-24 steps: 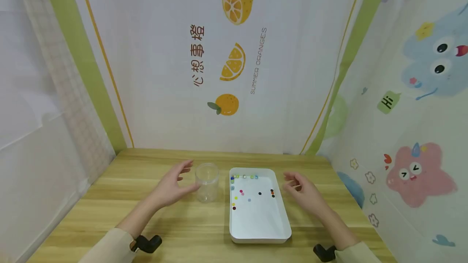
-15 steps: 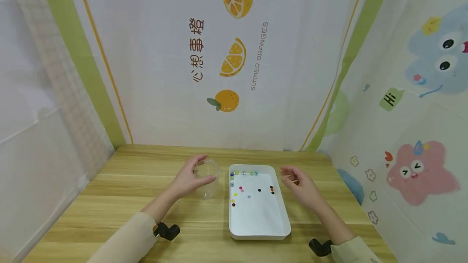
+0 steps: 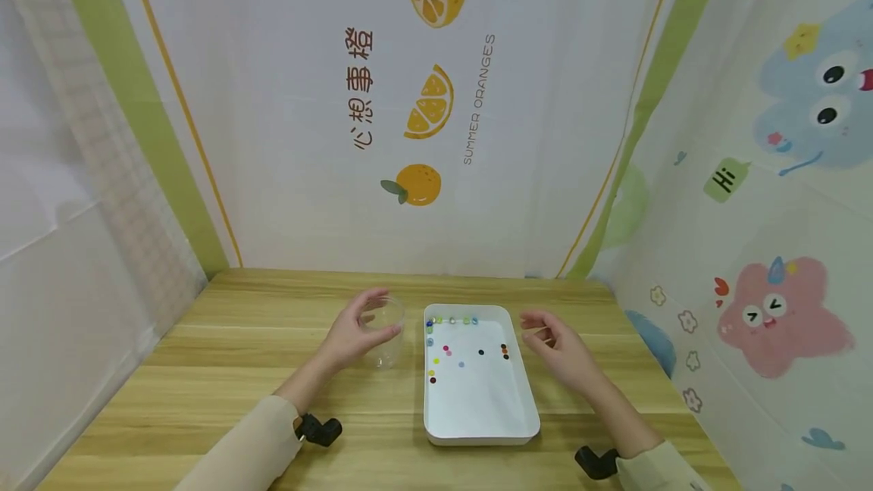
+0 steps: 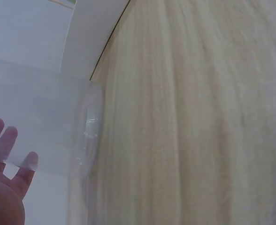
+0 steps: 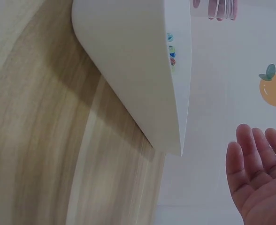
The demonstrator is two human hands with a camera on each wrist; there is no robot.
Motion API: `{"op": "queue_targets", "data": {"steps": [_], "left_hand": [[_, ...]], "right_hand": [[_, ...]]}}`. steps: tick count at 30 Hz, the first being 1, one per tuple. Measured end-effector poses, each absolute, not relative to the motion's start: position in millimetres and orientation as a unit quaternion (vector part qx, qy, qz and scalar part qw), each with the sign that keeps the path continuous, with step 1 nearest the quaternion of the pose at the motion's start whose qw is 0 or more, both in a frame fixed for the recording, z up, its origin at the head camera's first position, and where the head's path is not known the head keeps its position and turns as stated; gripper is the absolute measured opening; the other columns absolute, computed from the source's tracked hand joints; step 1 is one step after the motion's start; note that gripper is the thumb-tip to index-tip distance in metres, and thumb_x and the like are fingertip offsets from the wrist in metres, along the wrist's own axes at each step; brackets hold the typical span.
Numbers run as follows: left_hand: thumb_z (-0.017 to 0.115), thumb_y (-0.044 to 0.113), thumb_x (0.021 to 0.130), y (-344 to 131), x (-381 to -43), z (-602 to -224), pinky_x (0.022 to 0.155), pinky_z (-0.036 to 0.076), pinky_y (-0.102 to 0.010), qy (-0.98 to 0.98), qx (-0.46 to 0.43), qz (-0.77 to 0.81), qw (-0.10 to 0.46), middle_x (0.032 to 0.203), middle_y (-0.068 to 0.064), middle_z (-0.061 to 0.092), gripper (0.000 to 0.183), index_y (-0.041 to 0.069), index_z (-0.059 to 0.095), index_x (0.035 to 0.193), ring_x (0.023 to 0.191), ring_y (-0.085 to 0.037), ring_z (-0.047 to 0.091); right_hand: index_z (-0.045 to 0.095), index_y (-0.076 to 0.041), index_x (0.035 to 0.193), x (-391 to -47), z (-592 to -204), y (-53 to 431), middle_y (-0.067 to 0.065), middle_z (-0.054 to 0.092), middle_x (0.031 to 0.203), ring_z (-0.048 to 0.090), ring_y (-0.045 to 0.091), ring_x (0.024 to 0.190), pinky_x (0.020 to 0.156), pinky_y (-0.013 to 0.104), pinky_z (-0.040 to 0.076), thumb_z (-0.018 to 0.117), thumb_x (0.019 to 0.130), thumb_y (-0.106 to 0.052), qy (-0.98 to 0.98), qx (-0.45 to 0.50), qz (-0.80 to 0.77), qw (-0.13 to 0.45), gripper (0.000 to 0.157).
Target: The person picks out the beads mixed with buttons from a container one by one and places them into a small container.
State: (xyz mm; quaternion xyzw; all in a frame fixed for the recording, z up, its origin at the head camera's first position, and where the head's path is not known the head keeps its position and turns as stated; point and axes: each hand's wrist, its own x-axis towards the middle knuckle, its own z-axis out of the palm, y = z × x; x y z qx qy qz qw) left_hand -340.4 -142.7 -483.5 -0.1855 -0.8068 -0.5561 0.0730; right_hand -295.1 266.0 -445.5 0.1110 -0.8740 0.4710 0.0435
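Observation:
A clear, see-through plastic jar [image 3: 386,347] is on the wooden table, left of the white tray. My left hand [image 3: 356,336] grips it near the rim, thumb on the near side and fingers round the far side. Through the jar's wall [image 4: 39,103] in the left wrist view, several fingertips show. My right hand [image 3: 562,351] hovers by the tray's far right side, fingers loosely bent and holding nothing. In the right wrist view that hand [image 5: 260,178] is apart from the tray wall. Small coloured beads [image 3: 461,364] lie scattered in the white tray [image 3: 480,411].
Clear glassy beads [image 3: 452,320] line the tray's far and left edges. The wooden table [image 3: 204,370] reaches back to a hanging curtain [image 3: 300,173] with orange prints. A printed sheet [image 3: 771,226] hangs along the right side.
My left hand has moved right to the jar, and its thumb and fingers have closed round it. The right hand has barely moved. The head view has shifted slightly.

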Motion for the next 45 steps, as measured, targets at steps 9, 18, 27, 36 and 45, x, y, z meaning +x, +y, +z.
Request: {"op": "queue_targets", "data": {"steps": [9,18,27,36,45], "left_hand": [[0.087,0.017,0.094,-143,-347,-485,0.122,0.038,-0.072,-0.787,-0.173,-0.588,0.063,0.156,-0.02,0.061,0.073,0.013,0.049,0.156,0.148,-0.044,0.055],[0.084,0.013,0.096,-143,-352,-486,0.12,0.04,-0.073,-0.778,-0.178,-0.6,0.057,0.153,-0.024,0.063,0.07,0.01,0.046,0.155,0.145,-0.046,0.056],[0.086,0.01,0.094,-142,-348,-493,0.123,0.038,-0.07,-0.768,-0.153,-0.621,0.041,0.154,-0.024,0.061,0.072,0.015,0.047,0.155,0.146,-0.042,0.055],[0.085,0.007,0.093,-142,-346,-499,0.121,0.041,-0.07,-0.757,-0.152,-0.634,0.045,0.151,-0.03,0.061,0.072,0.011,0.048,0.154,0.143,-0.045,0.056],[0.085,0.004,0.093,-141,-347,-500,0.12,0.042,-0.068,-0.756,-0.153,-0.635,0.049,0.149,-0.025,0.064,0.071,0.01,0.048,0.154,0.145,-0.043,0.056]], "right_hand": [[0.063,-0.008,0.147,-301,-438,263,0.02,0.07,0.136,0.071,0.034,0.106,0.086,0.033,0.06,0.064,0.111,-0.018,-0.854,0.102,0.508,0.044,0.037],[0.063,-0.005,0.145,-313,-432,267,0.017,0.073,0.13,0.071,0.017,0.099,0.088,0.035,0.062,0.06,0.112,-0.018,-0.835,0.077,0.543,0.043,0.035],[0.066,-0.006,0.142,-330,-423,263,0.009,0.076,0.119,0.073,0.021,0.099,0.083,0.031,0.062,0.067,0.111,-0.028,-0.825,0.072,0.559,0.048,0.039],[0.067,-0.002,0.14,-348,-423,249,0.01,0.074,0.118,0.071,0.015,0.092,0.082,0.029,0.062,0.066,0.111,-0.022,-0.827,0.086,0.553,0.046,0.036],[0.067,-0.003,0.141,-366,-427,228,0.013,0.073,0.118,0.075,0.024,0.097,0.088,0.042,0.064,0.065,0.111,-0.021,-0.844,0.106,0.526,0.018,0.035]]}}
